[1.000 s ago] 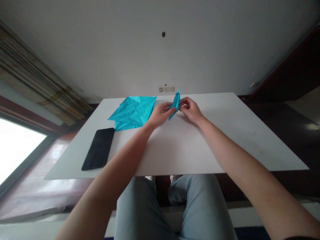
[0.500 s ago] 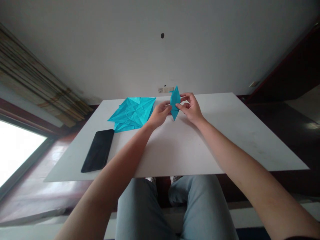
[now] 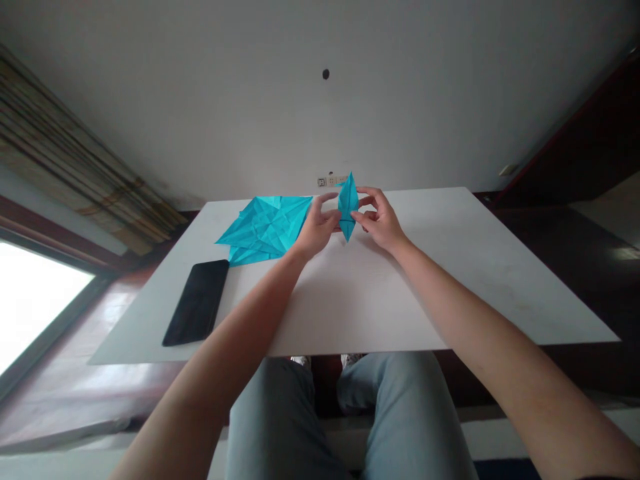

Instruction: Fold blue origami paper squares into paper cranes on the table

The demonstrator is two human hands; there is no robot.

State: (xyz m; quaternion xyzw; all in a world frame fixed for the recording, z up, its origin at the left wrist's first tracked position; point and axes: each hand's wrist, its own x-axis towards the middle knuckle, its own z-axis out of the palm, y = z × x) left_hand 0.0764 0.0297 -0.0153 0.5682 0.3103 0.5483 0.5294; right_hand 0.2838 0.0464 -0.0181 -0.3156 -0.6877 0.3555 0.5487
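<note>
A small folded piece of blue paper (image 3: 348, 203), shaped like a narrow diamond, stands upright above the far part of the white table (image 3: 450, 280). My left hand (image 3: 316, 228) pinches its left side with thumb and fingers. On the other side, my right hand (image 3: 380, 217) pinches its right edge, fingers curled. Both hands hover just over the tabletop.
A larger creased blue paper sheet (image 3: 265, 225) lies flat on the table to the left of my hands. A black phone (image 3: 197, 300) lies face down near the table's left front edge. My knees in light jeans (image 3: 400, 413) show below the table.
The folded paper has turned from a tilted, edge-on pose to an upright diamond facing me. Both hands shifted their pinch and lifted slightly.
</note>
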